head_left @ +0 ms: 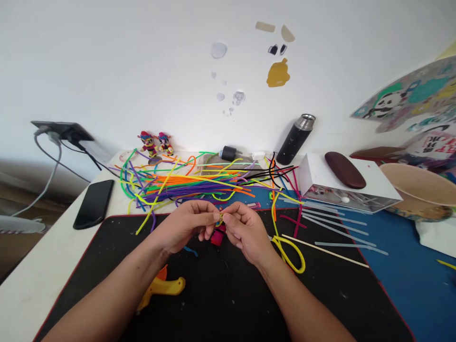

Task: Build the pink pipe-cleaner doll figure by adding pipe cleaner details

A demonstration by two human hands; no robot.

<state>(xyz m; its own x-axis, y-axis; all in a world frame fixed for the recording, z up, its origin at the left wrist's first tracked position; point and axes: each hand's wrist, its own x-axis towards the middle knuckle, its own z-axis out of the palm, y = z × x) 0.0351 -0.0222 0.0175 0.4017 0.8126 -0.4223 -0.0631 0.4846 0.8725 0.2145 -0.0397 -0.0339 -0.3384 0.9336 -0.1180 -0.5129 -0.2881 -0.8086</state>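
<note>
In the middle of the head view, my left hand (188, 221) and my right hand (247, 230) meet fingertip to fingertip. Both are closed in a pinch on a small pipe-cleaner piece (218, 234), which shows yellow and blue at the top and red lower down. My fingers hide much of it, so its full shape is unclear. Just right of my right hand lie yellow-handled scissors (301, 259), their blades mostly covered. A yellow glue gun (166, 286) rests partly behind my left forearm. A short blue pipe cleaner (191, 251) lies beneath my hands.
Colourful pipe cleaners (192, 183) are heaped behind the black mat (213, 308). Two small figures (148, 144) stand at the back left, near a phone (94, 204). Rightward are a black thermos (295, 140), a white box (377, 187), glue sticks (338, 223) and a wooden stick (327, 251).
</note>
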